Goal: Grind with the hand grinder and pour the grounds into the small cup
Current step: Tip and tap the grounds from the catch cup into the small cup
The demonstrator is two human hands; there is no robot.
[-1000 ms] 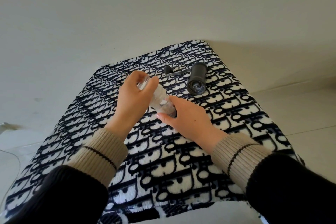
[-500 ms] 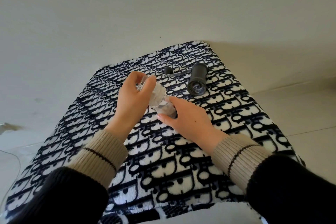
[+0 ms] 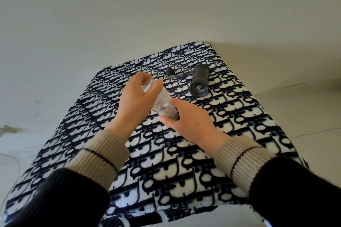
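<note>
My left hand (image 3: 136, 105) grips a clear jar (image 3: 148, 86) by its base and tilts it down to the right. The jar's mouth meets a small clear cup (image 3: 168, 112) with dark grounds inside, which my right hand (image 3: 190, 123) holds from the right, low over the cloth. My fingers hide where jar and cup join. The black hand grinder body (image 3: 200, 81) lies on its side at the back right, open end toward me, and its crank handle (image 3: 177, 75) sticks out to the left.
Everything rests on a black-and-white patterned fleece cloth (image 3: 166, 162) over a low surface. A plain wall rises behind it, and pale floor tiles (image 3: 304, 116) lie to the right. A thin cable (image 3: 11, 158) runs along the floor at the left.
Both hands stay nearly in place. The jar in my left hand has shifted only slightly over the cup. The grinder has not moved.
</note>
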